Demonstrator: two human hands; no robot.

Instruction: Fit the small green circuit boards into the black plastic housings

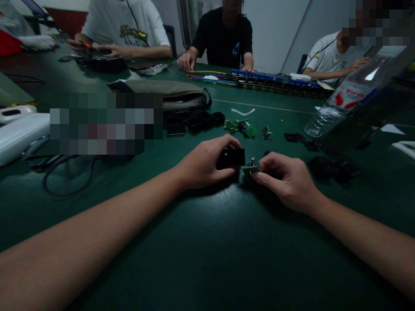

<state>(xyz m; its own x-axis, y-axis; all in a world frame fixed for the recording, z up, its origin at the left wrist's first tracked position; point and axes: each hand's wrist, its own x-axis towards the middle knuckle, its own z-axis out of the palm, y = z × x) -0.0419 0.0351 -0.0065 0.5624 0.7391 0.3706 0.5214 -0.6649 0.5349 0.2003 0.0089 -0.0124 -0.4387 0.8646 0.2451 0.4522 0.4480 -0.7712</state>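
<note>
A big dark green table (pixel 210 259) fills most of the view. Think of the spot between the two hands as the middle of a clock. One person in a white shirt (pixel 129 28) sits at 10 o'clock, one in a black shirt (pixel 223 39) between 11 and 12, and one more person (pixel 330 56) in white between 1 and 2. A long row of blue and black parts (pixel 279 83) lies at 1 o'clock, with colored wires at its left end. A gray-brown bag (pixel 181 93) lies at 10 o'clock. At 2 o'clock is a clear plastic bottle (pixel 350 97) with red on its label.

The left hand (pixel 205 164) is curled around a black box, fingers over the top and thumb low on the front. The right hand (pixel 292 179) pinches a small green board between thumb and finger.

Some loose black boxes (pixel 194 122) lie at 10 o'clock, nearer than the bag. The held black box (pixel 231 159) is on the 9 o'clock side. Some loose green boards (pixel 247 129) lie around 12 o'clock. The held green board (pixel 250 169) is just beside the box's right end; I can't tell if they touch.
</note>
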